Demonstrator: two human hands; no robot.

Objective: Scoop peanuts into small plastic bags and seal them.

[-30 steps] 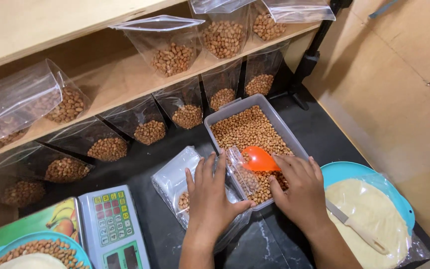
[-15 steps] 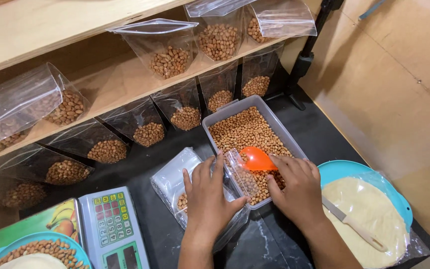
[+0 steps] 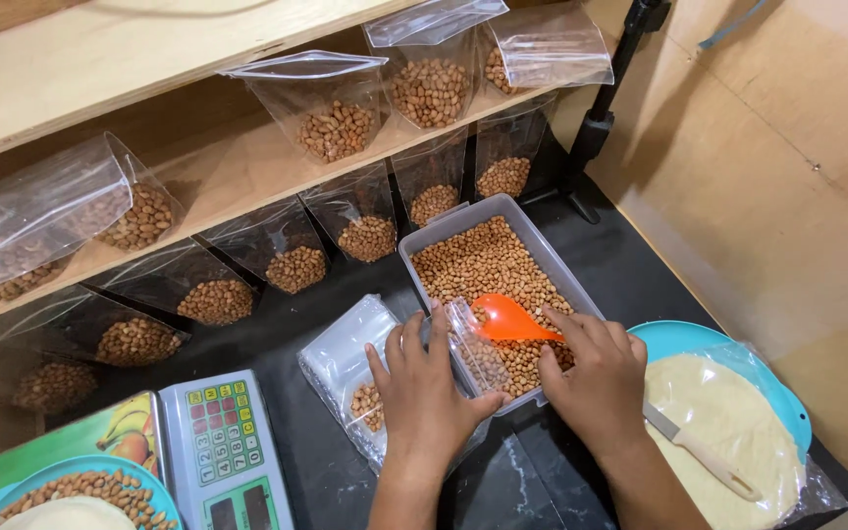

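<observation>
My left hand (image 3: 431, 391) holds a clear plastic bag (image 3: 473, 344) with its mouth open against the near edge of a grey tub (image 3: 428, 237) full of peanuts. My right hand (image 3: 591, 375) grips an orange scoop (image 3: 508, 321) that lies on the peanuts just beside the bag's mouth. Some peanuts (image 3: 367, 402) show in the bag under my left hand. A stack of flat, unfilled clear bags (image 3: 344, 353) lies left of that hand on the black counter.
Several peanut-filled bags (image 3: 336, 128) stand on a wooden shelf and along the counter beneath it. A digital scale (image 3: 220, 447) and a blue bowl of peanuts (image 3: 71, 496) sit at lower left. At right, a blue plate (image 3: 684, 336) holds a pale flat round with a knife (image 3: 701, 453).
Both hands have stayed at the tub's near edge; the scoop has shifted only slightly over the peanuts beside the bag's mouth.
</observation>
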